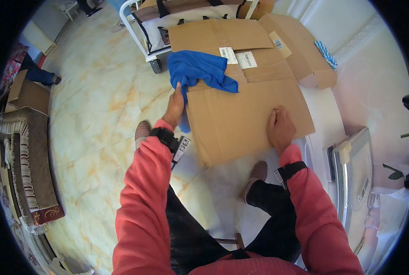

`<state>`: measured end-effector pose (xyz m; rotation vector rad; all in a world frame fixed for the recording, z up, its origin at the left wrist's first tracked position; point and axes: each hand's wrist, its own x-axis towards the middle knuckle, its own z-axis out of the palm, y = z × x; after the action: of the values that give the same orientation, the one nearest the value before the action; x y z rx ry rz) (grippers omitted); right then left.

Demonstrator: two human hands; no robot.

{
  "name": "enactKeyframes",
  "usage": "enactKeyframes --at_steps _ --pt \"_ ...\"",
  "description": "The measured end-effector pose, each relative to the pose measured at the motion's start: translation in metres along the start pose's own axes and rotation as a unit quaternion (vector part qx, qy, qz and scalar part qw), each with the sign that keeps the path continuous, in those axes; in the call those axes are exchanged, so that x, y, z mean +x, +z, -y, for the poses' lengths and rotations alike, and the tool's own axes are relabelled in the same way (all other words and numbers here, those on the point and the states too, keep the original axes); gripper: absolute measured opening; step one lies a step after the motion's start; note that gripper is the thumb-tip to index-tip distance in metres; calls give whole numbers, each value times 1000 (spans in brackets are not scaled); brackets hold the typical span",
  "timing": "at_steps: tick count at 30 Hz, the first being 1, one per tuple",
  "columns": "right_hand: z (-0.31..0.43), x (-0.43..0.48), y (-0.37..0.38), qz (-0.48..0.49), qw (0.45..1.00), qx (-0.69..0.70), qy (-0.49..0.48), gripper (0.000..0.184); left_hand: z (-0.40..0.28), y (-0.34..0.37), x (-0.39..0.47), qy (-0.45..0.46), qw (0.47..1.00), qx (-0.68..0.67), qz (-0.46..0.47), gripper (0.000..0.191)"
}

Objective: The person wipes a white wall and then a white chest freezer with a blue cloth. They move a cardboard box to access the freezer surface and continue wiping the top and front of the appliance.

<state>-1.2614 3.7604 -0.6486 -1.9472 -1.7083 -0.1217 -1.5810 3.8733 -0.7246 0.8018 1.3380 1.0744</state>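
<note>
A flattened cardboard box (245, 117) lies before me, its near flap reaching towards my knees. Across its left part is a crumpled blue cloth (201, 68). My left hand (175, 107) is at the left edge of the cardboard, its thumb against the hanging end of the cloth. The fingers are hidden, so what they grip is unclear. Just below that hand a blue piece (184, 125) shows; whether it belongs to the cloth cannot be told. My right hand (282, 127) rests on the near right part of the cardboard, fingers curled in, with nothing visible in them.
An opened cardboard box (297, 51) leans at the back right by the wall. A white metal frame on a caster (155, 66) stands behind. Framed panels (355, 172) lean at the right. Rolled carpets (36, 161) and another person's leg (39, 70) are at the left.
</note>
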Motion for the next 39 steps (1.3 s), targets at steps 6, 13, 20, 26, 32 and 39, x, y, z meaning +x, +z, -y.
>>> enactKeyframes --at_steps 6,13,20,26,32,39 --pt "3 0 0 10 999 -25 22 21 124 -9 -109 -36 999 5 -6 37" --pt "2 -2 0 -4 1000 -5 17 22 166 4 -169 -32 993 -114 23 53" --pt "-3 2 2 -6 1000 -1 -3 21 78 -9 -77 69 996 44 32 56" --pt "1 2 -1 28 999 0 22 19 85 -16 -4 58 997 -13 50 67" --pt "4 4 -2 12 1000 -13 1 16 206 -16 -15 49 990 134 6 61" --pt "-3 3 3 -20 999 -1 -30 18 254 15 -121 -96 991 -12 -96 51"
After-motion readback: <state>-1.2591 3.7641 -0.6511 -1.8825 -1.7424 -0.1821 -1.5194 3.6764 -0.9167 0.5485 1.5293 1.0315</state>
